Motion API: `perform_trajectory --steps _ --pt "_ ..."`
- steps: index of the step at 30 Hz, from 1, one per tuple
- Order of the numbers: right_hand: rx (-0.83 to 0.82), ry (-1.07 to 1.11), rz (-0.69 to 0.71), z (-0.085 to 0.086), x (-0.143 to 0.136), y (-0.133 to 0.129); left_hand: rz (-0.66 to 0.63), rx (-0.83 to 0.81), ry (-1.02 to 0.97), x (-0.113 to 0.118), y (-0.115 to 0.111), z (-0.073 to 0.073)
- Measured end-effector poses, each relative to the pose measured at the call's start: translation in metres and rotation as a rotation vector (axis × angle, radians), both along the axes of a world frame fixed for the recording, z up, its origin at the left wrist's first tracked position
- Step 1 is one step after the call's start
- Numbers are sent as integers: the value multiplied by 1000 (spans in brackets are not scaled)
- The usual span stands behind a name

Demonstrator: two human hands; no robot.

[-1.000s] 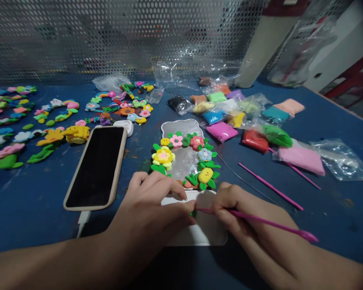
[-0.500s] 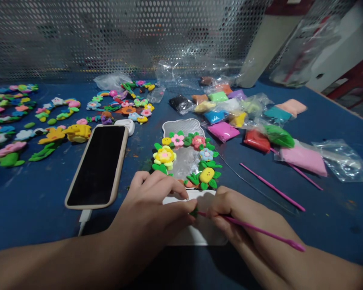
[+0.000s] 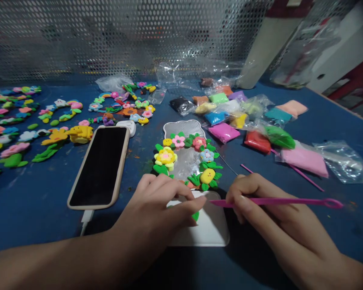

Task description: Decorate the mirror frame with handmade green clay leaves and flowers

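Observation:
My left hand (image 3: 157, 209) is over the white board (image 3: 214, 233), with a green clay leaf (image 3: 195, 216) pinched between thumb and index finger. Most of the leaf is hidden by the fingers. My right hand (image 3: 260, 213) grips a pink plastic clay knife (image 3: 278, 202), its pointed blade aimed left at the left fingertips and its ringed end out to the right. The blade tip is apart from the leaf. Just beyond the board is a mirror (image 3: 183, 163) framed with clay flowers and leaves, including a yellow flower (image 3: 166, 158).
A charging phone (image 3: 101, 167) rests left of my left hand. Bagged coloured clay, such as a magenta pack (image 3: 223, 132), lies at the back right. Another pink tool (image 3: 246, 168) is partly behind my right hand. Clay-decorated pieces (image 3: 60, 108) spread across the left; a perforated metal panel (image 3: 109, 36) stands behind.
My right hand has drawn the clay knife right and up, away from the leaf, turning it nearly level with its flat side showing. My left hand has barely shifted.

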State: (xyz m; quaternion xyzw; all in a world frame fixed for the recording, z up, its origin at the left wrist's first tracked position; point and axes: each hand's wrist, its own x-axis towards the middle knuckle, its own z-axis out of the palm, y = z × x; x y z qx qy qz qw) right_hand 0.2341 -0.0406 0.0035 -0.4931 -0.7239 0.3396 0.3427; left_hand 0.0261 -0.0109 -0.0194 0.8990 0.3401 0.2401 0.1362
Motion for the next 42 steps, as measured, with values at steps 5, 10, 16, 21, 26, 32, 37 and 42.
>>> perform_trajectory --steps 5,10,16,21,26,32,37,42 --pt "-9 22 20 0 0 1 14 -56 27 0 -1 0" --pt "-19 -3 62 1 0 1 2 -55 -32 0 1 3" --pt "46 -40 85 1 3 3 20 -54 -1 0 0 6" --pt "66 -16 143 0 5 5 -2 -92 -19 -3 -5 9" --pt "98 -48 172 2 5 3 -1 -72 -20 -2 0 6" --pt "188 -135 186 0 4 -3 35 -30 -11 2 4 3" --pt "248 -130 194 -8 1 -5 13 87 25 3 1 6" --pt "324 -193 200 -16 -1 -7 17 103 36 2 2 5"
